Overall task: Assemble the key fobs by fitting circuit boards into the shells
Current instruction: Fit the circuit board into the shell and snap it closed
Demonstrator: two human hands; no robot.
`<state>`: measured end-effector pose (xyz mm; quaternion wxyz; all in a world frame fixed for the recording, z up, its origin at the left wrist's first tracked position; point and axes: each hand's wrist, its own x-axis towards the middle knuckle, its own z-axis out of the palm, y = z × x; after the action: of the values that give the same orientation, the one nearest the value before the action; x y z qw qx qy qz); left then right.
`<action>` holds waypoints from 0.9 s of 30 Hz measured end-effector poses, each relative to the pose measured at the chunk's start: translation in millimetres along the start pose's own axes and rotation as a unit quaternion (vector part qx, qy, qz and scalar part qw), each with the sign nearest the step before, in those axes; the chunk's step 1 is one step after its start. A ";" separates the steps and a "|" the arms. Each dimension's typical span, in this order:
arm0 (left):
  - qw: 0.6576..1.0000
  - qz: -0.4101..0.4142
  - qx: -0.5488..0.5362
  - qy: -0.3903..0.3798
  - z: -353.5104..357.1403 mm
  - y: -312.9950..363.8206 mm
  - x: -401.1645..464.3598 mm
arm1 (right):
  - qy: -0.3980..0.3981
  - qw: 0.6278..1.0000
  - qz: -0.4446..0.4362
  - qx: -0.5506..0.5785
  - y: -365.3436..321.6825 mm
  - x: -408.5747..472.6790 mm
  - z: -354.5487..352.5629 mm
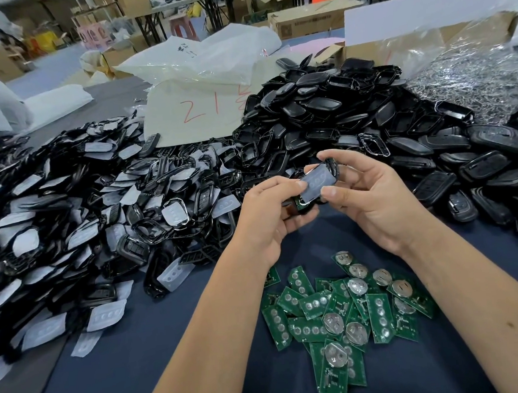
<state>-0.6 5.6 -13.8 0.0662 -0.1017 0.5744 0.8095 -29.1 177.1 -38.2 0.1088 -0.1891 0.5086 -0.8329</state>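
The shell (318,180) is held above the worktop (170,343), pinched in both grips, its long axis slanting from the left hand (271,214) up to the right hand (366,194), with a green circuit board (300,203) peeking out at its lower, left-hand end.

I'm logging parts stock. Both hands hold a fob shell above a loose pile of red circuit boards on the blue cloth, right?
Not quite: the circuit boards are green, not red, as the head view shows. The rest holds: the left hand and right hand hold a fob shell above that loose pile on the blue cloth.
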 end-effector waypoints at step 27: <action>0.962 0.214 0.164 0.051 -2.6 -6.3 3.0 | 0.014 1.000 -0.023 0.009 0.8 1.0 -6.8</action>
<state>-1.9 5.2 -21.1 -0.1222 -0.0049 0.7104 0.6931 -32.9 181.8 -41.4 0.0844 -0.1880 0.4983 -0.8421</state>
